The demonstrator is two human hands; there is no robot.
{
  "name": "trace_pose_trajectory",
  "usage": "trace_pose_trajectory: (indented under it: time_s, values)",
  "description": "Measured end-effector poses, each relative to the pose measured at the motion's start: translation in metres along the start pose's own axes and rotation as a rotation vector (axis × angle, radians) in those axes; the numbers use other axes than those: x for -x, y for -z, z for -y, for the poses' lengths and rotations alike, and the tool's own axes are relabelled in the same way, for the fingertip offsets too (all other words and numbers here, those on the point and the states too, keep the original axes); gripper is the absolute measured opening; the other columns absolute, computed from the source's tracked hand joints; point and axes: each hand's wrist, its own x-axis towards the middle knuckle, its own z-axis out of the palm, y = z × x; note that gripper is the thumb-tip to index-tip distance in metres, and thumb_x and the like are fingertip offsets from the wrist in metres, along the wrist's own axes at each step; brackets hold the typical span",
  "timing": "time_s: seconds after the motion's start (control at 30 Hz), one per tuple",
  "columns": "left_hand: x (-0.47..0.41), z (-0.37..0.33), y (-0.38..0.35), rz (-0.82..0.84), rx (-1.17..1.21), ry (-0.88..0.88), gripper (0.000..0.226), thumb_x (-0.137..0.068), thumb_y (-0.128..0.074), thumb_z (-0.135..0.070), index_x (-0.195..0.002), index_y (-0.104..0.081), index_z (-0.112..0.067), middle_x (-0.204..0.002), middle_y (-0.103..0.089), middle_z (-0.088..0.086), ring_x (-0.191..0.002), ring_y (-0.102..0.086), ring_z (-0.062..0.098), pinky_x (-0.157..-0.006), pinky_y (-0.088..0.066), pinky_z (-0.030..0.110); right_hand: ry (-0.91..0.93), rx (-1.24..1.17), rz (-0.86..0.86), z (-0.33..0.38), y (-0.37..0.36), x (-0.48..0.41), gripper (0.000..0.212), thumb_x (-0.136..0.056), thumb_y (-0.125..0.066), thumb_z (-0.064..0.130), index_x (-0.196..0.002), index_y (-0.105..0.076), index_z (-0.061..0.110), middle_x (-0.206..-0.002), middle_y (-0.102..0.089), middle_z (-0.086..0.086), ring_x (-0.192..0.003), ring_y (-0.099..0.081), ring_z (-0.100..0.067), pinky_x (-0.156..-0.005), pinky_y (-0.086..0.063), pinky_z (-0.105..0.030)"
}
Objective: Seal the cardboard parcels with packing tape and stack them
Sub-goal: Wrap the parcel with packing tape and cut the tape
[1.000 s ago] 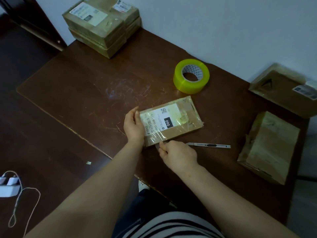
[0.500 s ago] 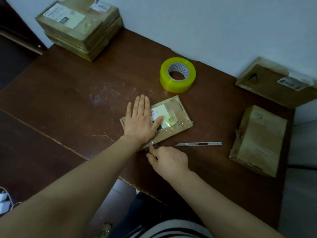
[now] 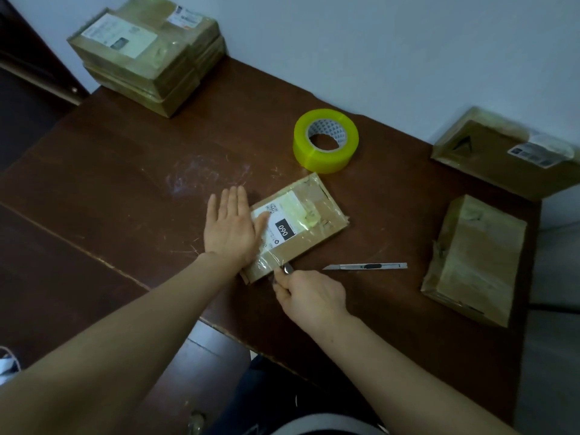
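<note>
One labelled parcel (image 3: 298,224) is lying flat at mid-table, slightly skewed, w/ a white label and a black "060" patch facing up under clear tape. L hand (image 3: 230,230) is pressing down on its left end, palm flat, fingers straight and together, thumb reaching over the label; the fingertips are overhanging onto the table (image 3: 125,183). R hand (image 3: 310,296) is working at the parcel's near edge, fingers curled, thumb and forefinger pinching at the taped corner; whether they're gripping tape film or cardboard, can't tell.

Just right of the R hand a slim metal knife (image 3: 365,266) is lying flat, tip pointing toward the parcel, not touching it. Beyond the parcel, near it but apart, a yellow tape roll (image 3: 317,158) is sitting on its side face, hole up.

On the right side 2 more taped parcels are resting: one (image 3: 477,259) near the front edge, one (image 3: 502,155) by the wall (image 3: 376,42). At the far-left corner a stack of parcels (image 3: 150,51) is sitting against the wall, labels up.
</note>
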Motion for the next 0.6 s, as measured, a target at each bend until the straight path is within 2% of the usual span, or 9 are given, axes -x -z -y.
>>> trace_pose_trajectory:
  time_s: [0.03,0.1,0.17,0.23,0.3,0.37,0.43,0.5,0.6]
  values:
    - [0.008,-0.005,-0.002,-0.044,-0.043,-0.061,0.079,-0.093,-0.001,-0.060,-0.151,0.001,-0.007,-0.160,-0.005,0.012,-0.148,0.000,0.023,-0.116,0.015,0.041,0.001,0.004,-0.002,0.000,0.000,0.000,0.037,-0.102,-0.032,0.042,-0.134,-0.049,0.035,-0.111,-0.064,-0.004,-0.105,-0.060,-0.028,-0.072,-0.044,-0.035]
    - [0.026,-0.013,-0.008,-0.074,-0.060,-0.227,0.078,-0.092,0.002,-0.062,-0.151,0.001,-0.012,-0.160,0.001,0.007,-0.145,0.009,0.015,-0.114,0.018,0.037,0.004,-0.003,-0.008,0.002,0.001,-0.001,0.036,-0.101,-0.034,0.040,-0.133,-0.050,0.035,-0.113,-0.063,-0.005,-0.107,-0.059,-0.029,-0.077,-0.047,-0.037]
    - [0.029,-0.014,-0.008,-0.023,0.006,-0.294,0.077,-0.091,0.003,-0.062,-0.152,-0.001,-0.015,-0.160,0.004,0.004,-0.142,0.014,0.009,-0.113,0.019,0.031,0.009,-0.009,-0.013,0.001,0.001,0.000,0.036,-0.101,-0.035,0.040,-0.132,-0.050,0.034,-0.115,-0.063,-0.005,-0.109,-0.059,-0.029,-0.079,-0.048,-0.038]
    - [0.027,-0.006,0.000,0.033,0.111,-0.367,0.075,-0.092,0.000,-0.058,-0.152,-0.004,-0.014,-0.160,0.003,0.005,-0.142,0.015,0.010,-0.113,0.019,0.029,0.018,-0.034,-0.032,0.000,0.002,0.002,0.036,-0.099,-0.038,0.043,-0.132,-0.052,0.034,-0.118,-0.063,-0.003,-0.112,-0.058,-0.028,-0.080,-0.048,-0.037]
    - [0.036,0.006,0.010,0.035,0.286,-0.507,0.071,-0.090,-0.018,-0.045,-0.150,-0.021,-0.008,-0.159,-0.013,0.011,-0.146,-0.001,0.020,-0.118,0.007,0.035,-0.011,-0.119,-0.036,-0.003,0.005,0.005,0.038,-0.096,-0.042,0.046,-0.130,-0.054,0.037,-0.121,-0.063,0.000,-0.114,-0.058,-0.025,-0.084,-0.047,-0.035]
    - [0.059,0.016,0.009,0.019,0.343,-0.573,0.075,-0.076,-0.039,-0.037,-0.142,-0.040,-0.001,-0.151,-0.033,0.017,-0.141,-0.026,0.032,-0.117,-0.016,0.049,-0.055,-0.247,-0.036,-0.006,0.010,0.007,0.039,-0.091,-0.045,0.043,-0.128,-0.056,0.042,-0.118,-0.067,0.002,-0.108,-0.062,-0.022,-0.087,-0.048,-0.031]
    - [0.080,0.019,0.004,0.038,0.312,-0.556,0.083,-0.068,-0.054,-0.037,-0.140,-0.042,0.002,-0.147,-0.038,0.020,-0.137,-0.034,0.035,-0.111,-0.028,0.057,-0.064,-0.377,-0.074,-0.008,0.015,0.010,0.036,-0.088,-0.049,0.042,-0.122,-0.061,0.041,-0.110,-0.071,0.004,-0.098,-0.067,-0.019,-0.081,-0.048,-0.027]
    - [0.089,0.014,0.003,0.032,0.281,-0.509,0.091,-0.064,-0.074,-0.032,-0.140,-0.040,0.005,-0.145,-0.040,0.023,-0.134,-0.039,0.037,-0.106,-0.035,0.058,-0.013,-0.465,-0.135,-0.006,0.022,0.016,0.033,-0.087,-0.052,0.043,-0.118,-0.063,0.041,-0.100,-0.074,0.006,-0.089,-0.070,-0.014,-0.074,-0.049,-0.026]
    - [0.090,0.007,0.009,-0.091,0.307,-0.415,0.093,-0.058,-0.088,-0.017,-0.137,-0.044,0.007,-0.134,-0.048,0.028,-0.121,-0.050,0.045,-0.095,-0.045,0.059,0.066,-0.586,-0.204,0.001,0.038,0.021,0.047,-0.079,-0.053,0.041,-0.126,-0.058,0.040,-0.095,-0.073,0.007,-0.077,-0.069,-0.009,-0.072,-0.053,-0.026]
